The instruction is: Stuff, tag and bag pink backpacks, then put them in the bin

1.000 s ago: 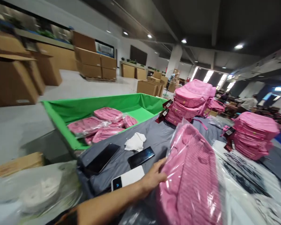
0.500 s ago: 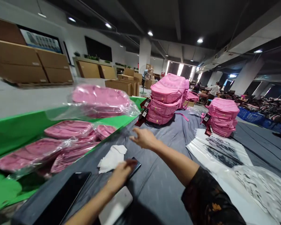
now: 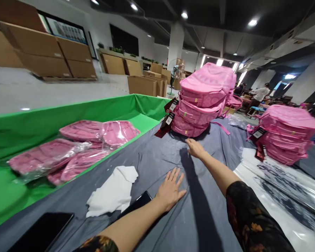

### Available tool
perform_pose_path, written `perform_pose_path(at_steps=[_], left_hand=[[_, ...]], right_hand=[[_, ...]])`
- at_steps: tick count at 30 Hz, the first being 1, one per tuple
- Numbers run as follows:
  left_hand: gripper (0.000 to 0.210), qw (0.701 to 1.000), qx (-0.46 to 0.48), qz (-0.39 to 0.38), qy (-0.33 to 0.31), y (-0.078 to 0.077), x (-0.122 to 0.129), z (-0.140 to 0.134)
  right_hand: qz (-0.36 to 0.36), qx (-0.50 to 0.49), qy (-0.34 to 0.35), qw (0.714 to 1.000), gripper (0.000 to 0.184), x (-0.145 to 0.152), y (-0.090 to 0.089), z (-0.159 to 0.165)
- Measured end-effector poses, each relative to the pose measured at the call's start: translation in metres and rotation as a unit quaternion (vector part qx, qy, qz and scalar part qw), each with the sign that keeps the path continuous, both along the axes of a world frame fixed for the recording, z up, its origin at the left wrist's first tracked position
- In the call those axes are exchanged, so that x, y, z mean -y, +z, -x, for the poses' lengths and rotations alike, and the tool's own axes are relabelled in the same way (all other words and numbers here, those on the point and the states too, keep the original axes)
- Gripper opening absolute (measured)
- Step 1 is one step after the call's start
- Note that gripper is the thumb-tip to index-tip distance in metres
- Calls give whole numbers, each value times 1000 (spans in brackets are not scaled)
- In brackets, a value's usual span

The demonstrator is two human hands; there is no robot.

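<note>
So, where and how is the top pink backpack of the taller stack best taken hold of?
Probably best by its rounded near edge, coming from the person's side: the top pink backpack lies uncovered on the taller stack, and that edge faces the person. The right hand is the nearer one.

- Bare left hand [image 3: 170, 190]: palm down, fingers spread, on grey fabric-covered table [image 3: 152, 154].
- Bare right hand [image 3: 195, 148]: raised, fingertips near base of tall stack of pink fabric backpacks [image 3: 199, 101] just beyond.
- Left of left hand: crumpled white cloth [image 3: 112, 190]; farther left, green fabric-lined bin [image 3: 81, 110] holding pink plastic-wrapped bags [image 3: 80, 131].
- Right of right hand: shorter pink backpack stack [image 3: 288, 131] beside printed plastic sheeting [image 3: 278, 185].
</note>
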State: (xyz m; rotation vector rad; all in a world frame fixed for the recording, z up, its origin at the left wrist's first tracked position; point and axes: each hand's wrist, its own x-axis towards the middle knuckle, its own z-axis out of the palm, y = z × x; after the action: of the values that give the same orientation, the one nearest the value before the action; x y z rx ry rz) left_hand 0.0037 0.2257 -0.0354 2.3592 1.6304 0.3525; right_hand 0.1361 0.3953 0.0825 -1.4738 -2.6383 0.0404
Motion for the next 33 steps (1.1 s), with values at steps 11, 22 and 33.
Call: perform_pose_path(at_steps=[11, 22, 33], left_hand=[[72, 998, -21, -55, -3, -18, 2, 1], [63, 998, -49, -50, -1, -5, 2, -4], [66, 996, -14, -88, 9, -17, -6, -5]], right_hand=[[-10, -29, -63, 998, 45, -68, -36, 66], [-17, -100, 58, 993, 57, 72, -64, 71], [-123, -484, -39, 865, 37, 72, 121, -10]])
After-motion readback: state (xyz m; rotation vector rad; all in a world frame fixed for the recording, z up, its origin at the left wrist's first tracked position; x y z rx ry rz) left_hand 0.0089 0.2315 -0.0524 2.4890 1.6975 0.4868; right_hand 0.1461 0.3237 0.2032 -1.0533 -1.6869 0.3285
